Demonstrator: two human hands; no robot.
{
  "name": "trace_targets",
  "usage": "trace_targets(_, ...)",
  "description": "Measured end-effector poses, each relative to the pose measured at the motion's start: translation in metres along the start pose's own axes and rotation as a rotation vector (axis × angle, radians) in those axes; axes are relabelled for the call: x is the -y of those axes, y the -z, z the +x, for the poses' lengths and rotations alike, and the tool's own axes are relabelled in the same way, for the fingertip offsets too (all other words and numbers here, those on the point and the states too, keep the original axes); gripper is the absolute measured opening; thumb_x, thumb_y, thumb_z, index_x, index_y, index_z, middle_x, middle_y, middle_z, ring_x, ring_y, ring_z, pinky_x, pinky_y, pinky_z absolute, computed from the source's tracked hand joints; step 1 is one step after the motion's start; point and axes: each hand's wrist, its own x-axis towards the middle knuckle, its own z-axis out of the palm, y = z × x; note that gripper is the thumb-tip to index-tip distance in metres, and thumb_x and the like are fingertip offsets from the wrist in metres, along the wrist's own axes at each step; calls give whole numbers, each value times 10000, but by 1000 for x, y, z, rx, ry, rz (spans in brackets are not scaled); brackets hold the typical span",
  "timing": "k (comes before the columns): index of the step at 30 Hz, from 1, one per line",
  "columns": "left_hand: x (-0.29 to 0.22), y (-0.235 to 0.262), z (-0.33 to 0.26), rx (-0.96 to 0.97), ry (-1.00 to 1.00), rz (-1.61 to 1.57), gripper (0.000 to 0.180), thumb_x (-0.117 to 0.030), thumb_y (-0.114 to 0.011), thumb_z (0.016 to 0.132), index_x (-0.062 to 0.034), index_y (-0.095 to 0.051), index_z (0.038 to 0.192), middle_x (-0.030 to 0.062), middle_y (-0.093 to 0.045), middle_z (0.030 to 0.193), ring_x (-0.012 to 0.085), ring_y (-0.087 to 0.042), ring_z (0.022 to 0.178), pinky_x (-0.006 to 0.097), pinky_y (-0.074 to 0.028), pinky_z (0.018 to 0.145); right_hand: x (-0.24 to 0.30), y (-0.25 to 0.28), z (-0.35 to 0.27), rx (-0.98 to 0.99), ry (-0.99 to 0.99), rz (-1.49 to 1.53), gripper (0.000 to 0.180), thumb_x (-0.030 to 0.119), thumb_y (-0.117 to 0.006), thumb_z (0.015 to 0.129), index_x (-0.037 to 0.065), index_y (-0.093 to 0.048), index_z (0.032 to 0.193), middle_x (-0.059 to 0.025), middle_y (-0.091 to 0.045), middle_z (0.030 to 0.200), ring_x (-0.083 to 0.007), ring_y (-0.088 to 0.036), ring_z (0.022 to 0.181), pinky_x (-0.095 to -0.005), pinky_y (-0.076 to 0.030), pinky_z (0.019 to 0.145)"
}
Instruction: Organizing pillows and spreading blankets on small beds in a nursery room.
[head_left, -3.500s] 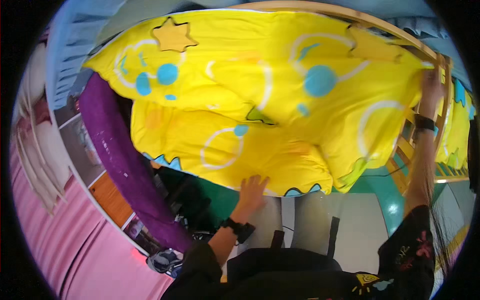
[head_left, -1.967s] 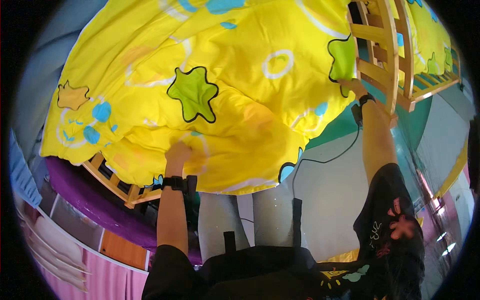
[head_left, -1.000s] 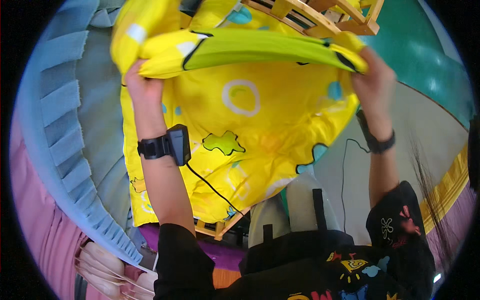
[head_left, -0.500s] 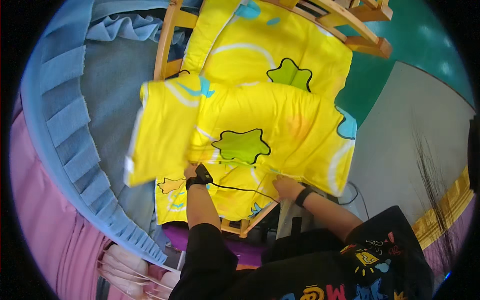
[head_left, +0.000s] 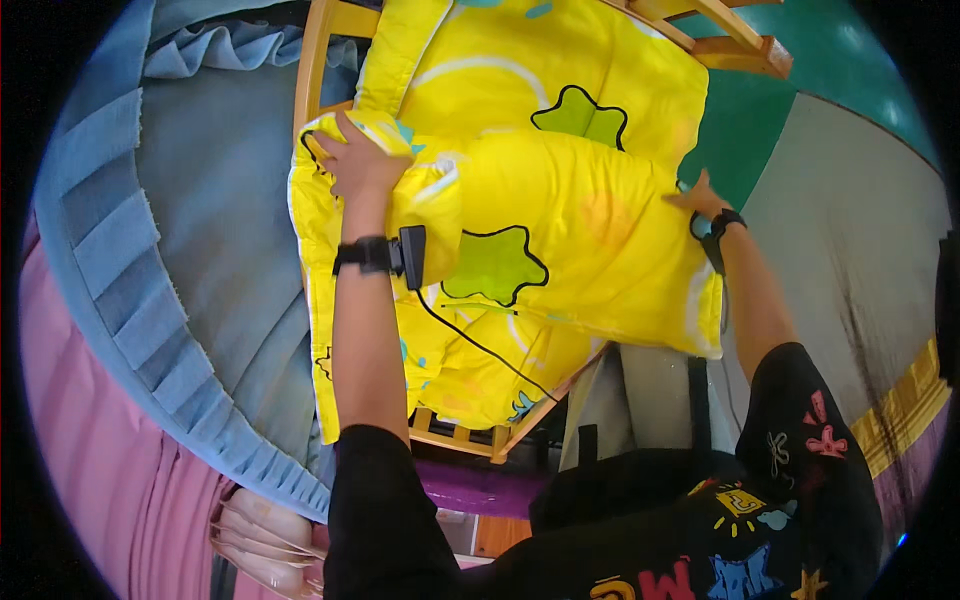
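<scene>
A yellow quilt with green star shapes lies folded over on a small wooden bed, its left part turned inward. My left hand rests on the folded left part near its far corner, fingers spread on the cloth. At the quilt's right edge my right hand touches the fabric with its fingers apart. More yellow bedding of the same print stretches beneath and beyond the fold. Each wrist wears a black strap, and a dark cable hangs from the box on the left one.
Wooden bed rails stand at the far right, with another wooden post at the far left. Blue ruffled fabric and pink cloth lie to the left. A grey mat covers green floor on the right.
Both hands have moved away from the quilt's near edge, the left to the far left corner, the right to the right edge. The quilt's left flap has been folded inward.
</scene>
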Motion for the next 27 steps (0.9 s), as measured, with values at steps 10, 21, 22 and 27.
trace_targets(10, 259, 3, 41, -9, -141, 31, 451, -225, -626, 723, -122, -466, 1131, 176, -597, 959, 360, -550, 926, 433, -448, 742, -46, 5, -33, 31, 280, 343, 197, 91, -578, 623, -8, -556, 793, -19, -580, 704, -132, -516, 614, -293, -409, 549)
trace_targets(21, 173, 114, 71, -747, -252, -746, 310, 67, -519, 618, 58, -525, 928, 123, -573, 861, 216, -538, 782, 304, -428, 769, -83, 145, -189, -663, 304, 809, 330, 70, -564, 676, 11, -557, 1001, -48, -578, 889, -146, -542, 780, -253, -432, 720)
trace_targets(22, 171, 109, 83, -700, -294, -842, 311, 54, -536, 633, 60, -519, 944, 127, -568, 874, 218, -538, 789, 305, -425, 782, -88, 154, -186, -632, 396, 917, 347, 90, -571, 695, 21, -538, 1033, -50, -577, 902, -145, -543, 786, -264, -438, 713)
trace_targets(27, 129, 59, 87, -864, -401, 221, 539, -147, -648, 694, 0, -404, 1151, 166, -459, 1145, 273, -446, 1064, 392, -379, 877, -81, 142, -100, -730, 173, 243, 467, 256, -657, 703, -19, -482, 1038, -129, -574, 920, -250, -556, 824, -334, -440, 732)
